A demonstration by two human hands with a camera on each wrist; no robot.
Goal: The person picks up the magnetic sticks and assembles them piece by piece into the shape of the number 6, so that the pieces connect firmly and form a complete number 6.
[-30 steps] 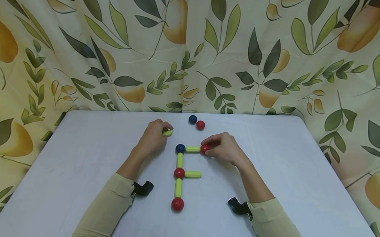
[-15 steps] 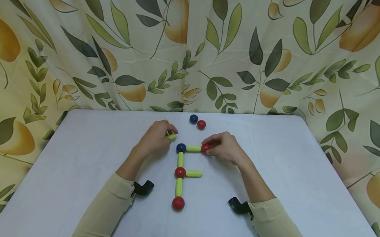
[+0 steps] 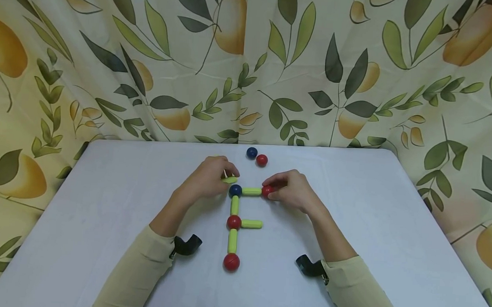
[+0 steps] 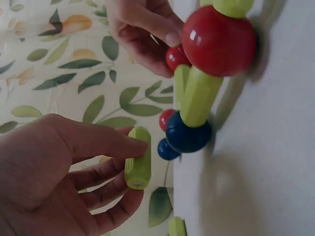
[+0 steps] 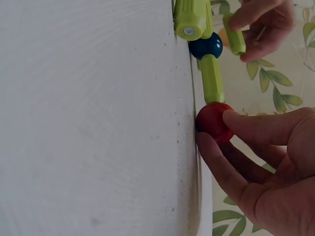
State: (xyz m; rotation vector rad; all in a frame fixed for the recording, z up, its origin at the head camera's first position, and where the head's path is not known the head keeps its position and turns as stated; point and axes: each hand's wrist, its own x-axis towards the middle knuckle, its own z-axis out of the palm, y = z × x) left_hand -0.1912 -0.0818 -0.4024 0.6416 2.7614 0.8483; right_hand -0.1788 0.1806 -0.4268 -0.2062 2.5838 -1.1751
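My left hand [image 3: 205, 178] pinches a lime-green magnetic rod [image 4: 138, 164] between thumb and fingers, above the table beside a dark blue ball [image 3: 235, 190]. With thumb and fingertips my right hand [image 3: 293, 189] holds a red ball [image 5: 214, 122] at the free end of the top rod [image 3: 251, 191]. That rod runs right from the blue ball. Below the blue ball, a line of rods and balls comes toward me through a middle red ball [image 3: 234, 222] to a near red ball [image 3: 231, 262]. A side rod [image 3: 252, 224] sticks out rightward from the middle ball, its other end bare.
Toward the far table edge lie a loose blue ball [image 3: 252, 153] and a loose red ball [image 3: 262, 160]. Another green rod [image 4: 177, 226] shows low in the left wrist view. A patterned curtain [image 3: 291, 81] hangs behind the white table [image 3: 326, 287].
My left hand has moved right and slightly nearer with its rod, up to the blue ball at the corner. My right hand keeps its hold on the red ball.
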